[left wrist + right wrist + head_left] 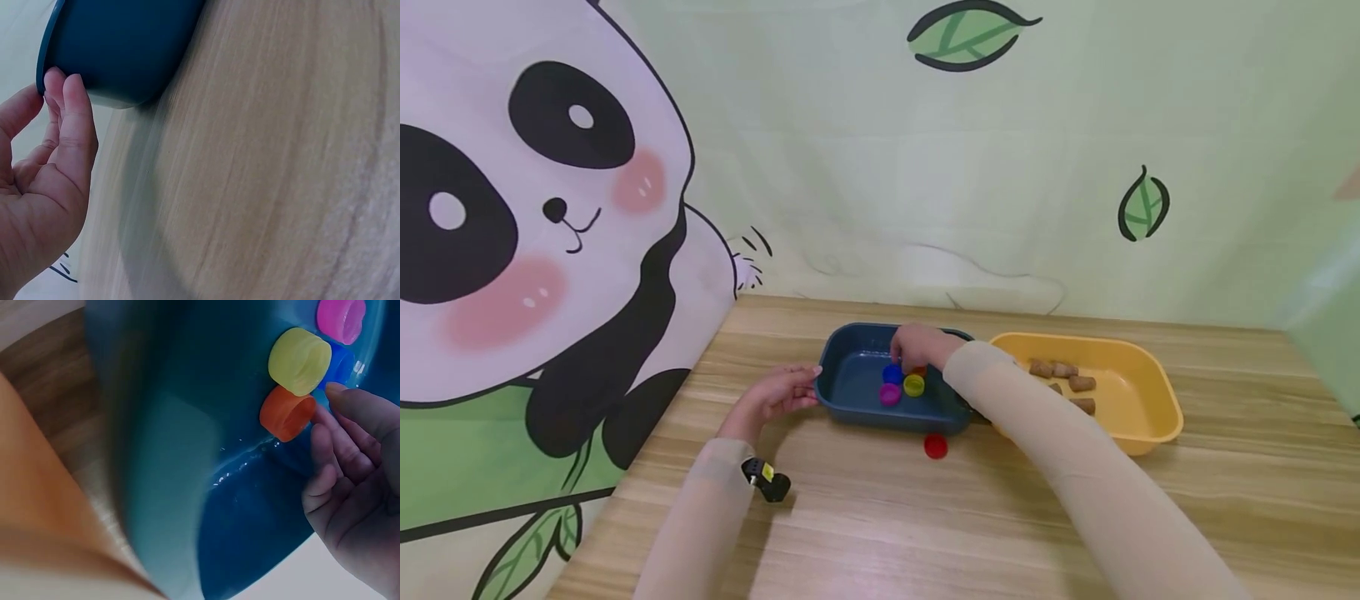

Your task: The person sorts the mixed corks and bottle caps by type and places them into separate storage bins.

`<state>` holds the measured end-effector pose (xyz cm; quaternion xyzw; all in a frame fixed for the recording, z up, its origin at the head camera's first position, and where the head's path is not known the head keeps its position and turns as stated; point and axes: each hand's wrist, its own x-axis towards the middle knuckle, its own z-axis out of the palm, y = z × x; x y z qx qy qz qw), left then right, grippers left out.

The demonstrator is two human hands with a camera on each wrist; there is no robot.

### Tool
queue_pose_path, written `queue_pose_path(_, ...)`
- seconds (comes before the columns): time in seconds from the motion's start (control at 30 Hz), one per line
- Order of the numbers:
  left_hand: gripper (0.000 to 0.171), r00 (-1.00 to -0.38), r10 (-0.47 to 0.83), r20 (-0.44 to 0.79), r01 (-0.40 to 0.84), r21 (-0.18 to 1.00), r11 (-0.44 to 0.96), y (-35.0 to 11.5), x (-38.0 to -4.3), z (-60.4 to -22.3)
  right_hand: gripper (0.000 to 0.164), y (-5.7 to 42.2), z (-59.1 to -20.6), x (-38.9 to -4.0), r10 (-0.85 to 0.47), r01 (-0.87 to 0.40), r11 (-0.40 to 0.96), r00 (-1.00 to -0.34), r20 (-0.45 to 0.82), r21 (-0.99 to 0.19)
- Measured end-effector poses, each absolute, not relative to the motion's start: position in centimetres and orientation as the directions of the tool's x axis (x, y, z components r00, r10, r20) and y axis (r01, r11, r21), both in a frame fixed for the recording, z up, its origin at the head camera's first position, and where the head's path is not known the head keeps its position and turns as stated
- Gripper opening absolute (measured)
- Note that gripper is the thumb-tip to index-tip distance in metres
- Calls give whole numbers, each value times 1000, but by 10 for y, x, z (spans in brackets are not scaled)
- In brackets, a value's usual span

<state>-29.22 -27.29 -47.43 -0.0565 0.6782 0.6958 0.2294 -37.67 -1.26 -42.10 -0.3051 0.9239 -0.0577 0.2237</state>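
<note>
A dark blue basin [880, 419] stands on the wooden table. My left hand [786, 390] holds it by its left end; in the left wrist view the thumb is at the rim and the fingers lie against the outer wall. Inside lie a pink bottle cap [340, 320], a yellow bottle cap [300, 361], a blue bottle cap [338, 364] and an orange bottle cap [287, 414], close together. Reaching into the basin, my right hand [921, 346] has its thumb tip by the blue cap and its loosely bent fingers right at the orange one.
Right of the blue basin stands a yellow basin [1123, 404] with several corks [1082, 383] in it, partly covered by the right forearm. A red bottle cap [936, 447] lies on the table [865, 517] in front of the blue basin. A printed cloth [850, 167] hangs behind.
</note>
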Motion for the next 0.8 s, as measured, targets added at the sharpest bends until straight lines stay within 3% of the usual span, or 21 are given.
queue_pose_path(0.43,16,-894,217,-392,-398,917,21,-269,-291,-475,27,-9,-416,-373,-604,-547,797,-709,-365,-256)
queue_pose_path(0.8,17,-898,198,-393,-395,918,29,-272,-292,-474,23,6,-383,-375,-699,-619,707,-685,-204,-343)
